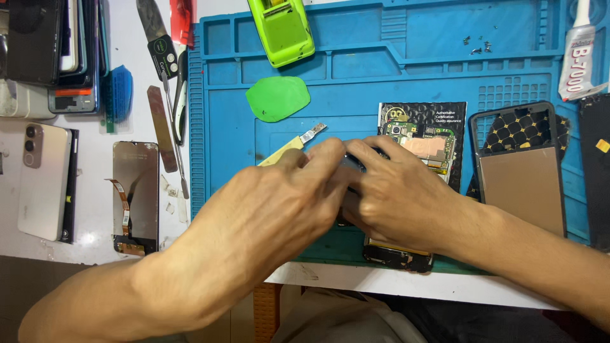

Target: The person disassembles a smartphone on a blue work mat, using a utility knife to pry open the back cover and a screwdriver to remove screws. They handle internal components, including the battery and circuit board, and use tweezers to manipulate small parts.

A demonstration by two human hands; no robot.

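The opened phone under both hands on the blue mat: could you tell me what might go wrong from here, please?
1. The opened phone overhangs the near edge of the blue mat; pressure from the left hand or right hand might tip it.
2. The loose screws lie unboxed and could scatter.
3. The circuit board sits close by the fingers and might get knocked.

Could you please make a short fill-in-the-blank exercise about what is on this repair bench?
1. Both hands, the left hand and the right hand, meet over a work mat whose colour is ____.
2. The flat rounded pick lying on the mat is ____ in colour.
3. The circuit board lies just beyond the ____ hand.
4. The glue tube lies at the mat's top ____ corner.

Missing words: blue; green; right; right
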